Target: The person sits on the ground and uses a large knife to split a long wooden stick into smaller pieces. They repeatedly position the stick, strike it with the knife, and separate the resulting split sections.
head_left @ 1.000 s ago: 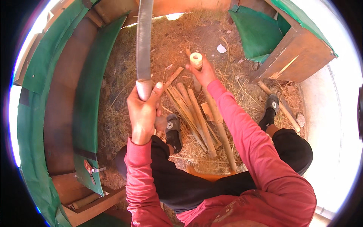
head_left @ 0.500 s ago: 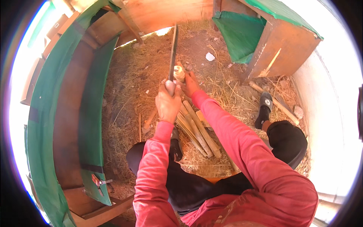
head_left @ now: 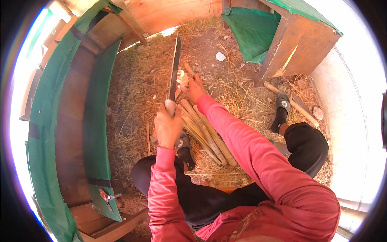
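My left hand is closed round the handle of a machete, its long dark blade pointing up and away from me. To its right, my right hand grips a pale piece of bamboo with a round, cut-looking end. A short brown stick shows just beyond the right fingers; whether that hand touches it I cannot tell. Below both hands, several split bamboo lengths lie side by side on the straw-covered ground between my feet.
Green-covered wooden shelving runs along the left, with a wristwatch and a red item on its near end. A wooden box with green cloth stands at the far right. A pole lies by my right foot.
The machete and my left hand have come down towards me and slightly left, away from the pale bamboo piece. My right hand has shifted a little left with the piece.
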Motion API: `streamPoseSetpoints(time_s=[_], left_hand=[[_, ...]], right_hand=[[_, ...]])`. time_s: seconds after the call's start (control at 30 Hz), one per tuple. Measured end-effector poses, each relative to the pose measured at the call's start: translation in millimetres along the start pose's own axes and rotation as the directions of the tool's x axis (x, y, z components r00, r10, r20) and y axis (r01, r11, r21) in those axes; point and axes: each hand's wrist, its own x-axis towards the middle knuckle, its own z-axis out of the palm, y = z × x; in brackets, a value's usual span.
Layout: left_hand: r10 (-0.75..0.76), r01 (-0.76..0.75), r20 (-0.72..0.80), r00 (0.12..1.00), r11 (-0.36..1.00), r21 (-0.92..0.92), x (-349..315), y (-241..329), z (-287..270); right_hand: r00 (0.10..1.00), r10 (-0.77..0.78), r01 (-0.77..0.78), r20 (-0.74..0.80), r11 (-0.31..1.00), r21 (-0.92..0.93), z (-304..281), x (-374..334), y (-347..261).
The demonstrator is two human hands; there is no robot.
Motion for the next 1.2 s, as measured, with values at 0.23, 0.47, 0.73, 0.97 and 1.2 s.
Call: streamPoseSetpoints(time_s=[0.23,0.47,0.73,0.97,1.2], left_hand=[[0.007,-0.007,0.003,1.000,1.000,-0.004,-23.5,8.2,-22.7],[-0.034,0.034,-0.005,0.999,0.998,-0.058,-31.5,16.6,-20.5],[-0.018,0.012,0.071,0.997,0.996,0.085,-23.0,2.6,-4.9],[-0.018,0.012,0.040,0.999,0.989,0.147,-22.2,-13.6,-10.6],[-0.036,0.027,0.101,0.994,0.995,0.092,-16.0,4.3,-12.7]], right_hand=[[0.998,0.057,-0.057,-0.001,0.998,0.008,-1.9,3.3,-6.7],[0.997,0.066,-0.065,0.029,0.997,-0.041,-0.3,9.4,0.3],[0.994,0.109,-0.109,0.004,0.994,0.000,-7.8,19.5,0.6],[0.901,0.394,-0.405,0.181,0.914,0.025,-34.6,-93.0,61.2],[0.559,0.801,-0.604,0.214,0.570,-0.557,5.8,-321.7,241.5]])
